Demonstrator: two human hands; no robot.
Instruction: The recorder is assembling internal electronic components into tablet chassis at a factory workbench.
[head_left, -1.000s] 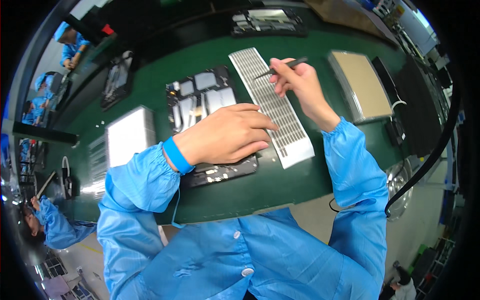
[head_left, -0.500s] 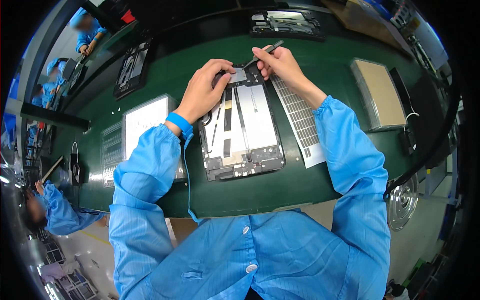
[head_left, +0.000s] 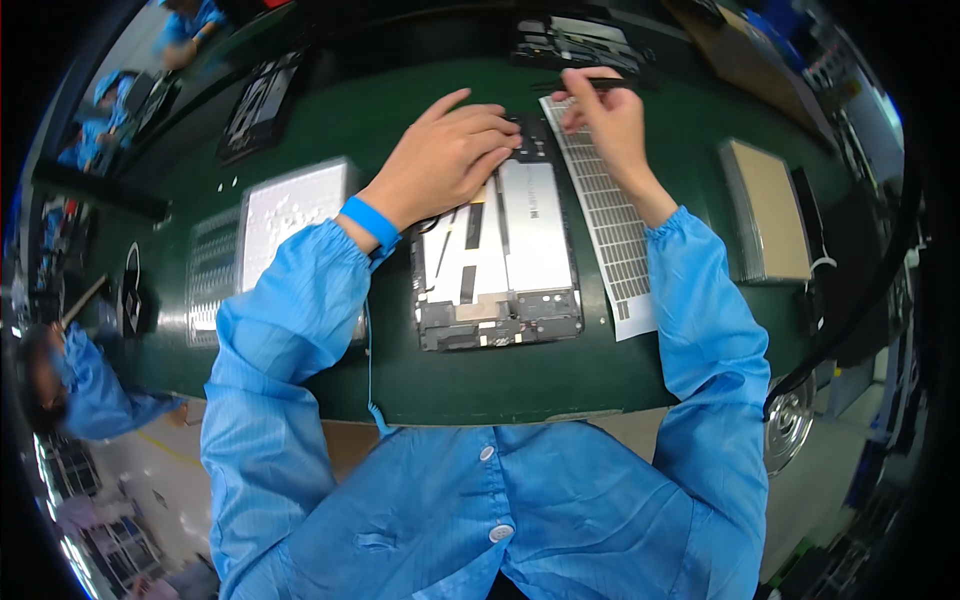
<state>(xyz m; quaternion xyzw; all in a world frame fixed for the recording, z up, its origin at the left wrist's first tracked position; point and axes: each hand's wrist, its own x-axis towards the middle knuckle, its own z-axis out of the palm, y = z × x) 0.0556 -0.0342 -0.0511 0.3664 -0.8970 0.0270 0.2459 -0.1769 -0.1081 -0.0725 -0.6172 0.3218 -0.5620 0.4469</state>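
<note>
Green bench, one opened tablet, one sticker sheet, two hands.

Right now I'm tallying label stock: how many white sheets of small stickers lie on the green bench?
2: one sticker sheet right of the opened tablet, under the right hand; another sheet at far left. More may be hidden.
</note>
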